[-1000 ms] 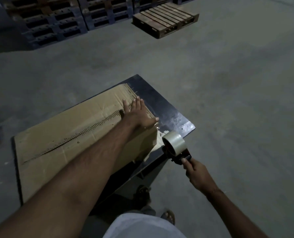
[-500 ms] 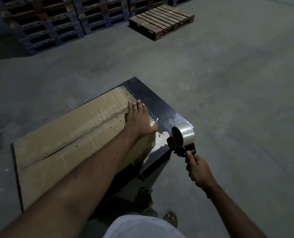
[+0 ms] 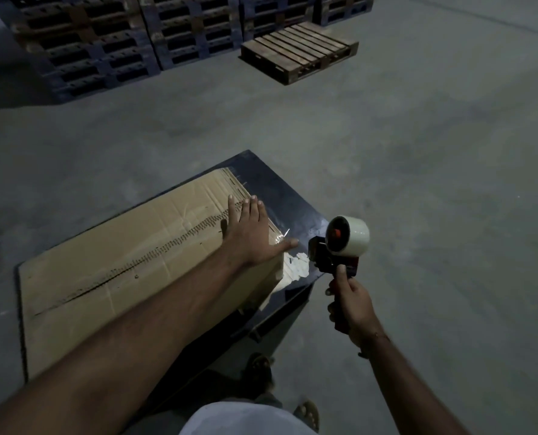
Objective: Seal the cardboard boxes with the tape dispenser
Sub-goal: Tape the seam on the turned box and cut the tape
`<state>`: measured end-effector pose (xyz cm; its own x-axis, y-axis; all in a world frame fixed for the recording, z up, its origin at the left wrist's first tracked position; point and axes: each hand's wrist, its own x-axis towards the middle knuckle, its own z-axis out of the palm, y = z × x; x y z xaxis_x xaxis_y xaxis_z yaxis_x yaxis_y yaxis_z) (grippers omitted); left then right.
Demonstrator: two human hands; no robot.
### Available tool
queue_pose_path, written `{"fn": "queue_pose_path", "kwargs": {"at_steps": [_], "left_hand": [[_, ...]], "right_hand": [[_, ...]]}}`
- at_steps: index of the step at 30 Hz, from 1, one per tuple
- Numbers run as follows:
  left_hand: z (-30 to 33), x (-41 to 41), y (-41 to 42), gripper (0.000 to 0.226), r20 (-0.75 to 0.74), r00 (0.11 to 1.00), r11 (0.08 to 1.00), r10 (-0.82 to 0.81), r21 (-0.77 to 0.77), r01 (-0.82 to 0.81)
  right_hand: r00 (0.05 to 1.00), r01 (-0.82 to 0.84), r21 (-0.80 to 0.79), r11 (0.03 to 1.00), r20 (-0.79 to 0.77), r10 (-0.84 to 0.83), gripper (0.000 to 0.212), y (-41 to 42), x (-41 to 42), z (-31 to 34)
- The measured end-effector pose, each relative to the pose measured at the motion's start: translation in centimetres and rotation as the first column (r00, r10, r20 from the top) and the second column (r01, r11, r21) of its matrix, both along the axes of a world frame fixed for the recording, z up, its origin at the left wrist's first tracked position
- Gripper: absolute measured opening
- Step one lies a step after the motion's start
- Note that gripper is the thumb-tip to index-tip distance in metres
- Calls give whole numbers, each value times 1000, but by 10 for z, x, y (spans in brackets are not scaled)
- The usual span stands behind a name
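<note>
Left hand [image 3: 252, 237] lies flat, fingers straight, on the stiff but dentable cardboard box [image 3: 129, 265], centre frame; right hand [image 3: 352, 304] grips the light tape dispenser [image 3: 339, 249] by its handle.

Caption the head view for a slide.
Left hand flat on the cardboard box; right hand holds the tape dispenser beside it.

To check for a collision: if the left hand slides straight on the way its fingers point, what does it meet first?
Likely nothing solid: the left hand passes the box edge, then over the dark table.
</note>
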<state>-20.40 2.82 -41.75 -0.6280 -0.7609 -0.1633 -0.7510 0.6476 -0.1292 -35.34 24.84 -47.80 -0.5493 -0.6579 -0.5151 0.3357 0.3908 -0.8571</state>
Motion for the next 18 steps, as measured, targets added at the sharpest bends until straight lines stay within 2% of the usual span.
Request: {"fn": "queue_pose_path", "kwargs": {"at_steps": [2,5,9,11,15,18], "left_hand": [[3,4,-5,130,-76,997,1000,5,-9,-6],[6,14,-14,107,-167,986,998,-17,-56,8],[8,23,-27,83,-156,985,993,-72,-99,57],[8,25,-33,81,-148,983,989,-109,-113,93],[4,27,-38,86,-190,974,989,-121,-109,102],[3,28,-42,90,-218,967,988,-130,-113,107]], "right_hand": [[1000,-9,32,999,0,9,57,-9,-2,-2],[1000,11,76,997,-4,-11,38,-25,-5,-6],[991,114,129,985,53,-122,38,-54,-8,-25],[988,137,168,976,44,-146,42,-66,-12,-36],[989,95,218,971,89,-117,26,-89,-18,-46],[980,119,207,971,131,-148,22,-106,-19,-60]]}}
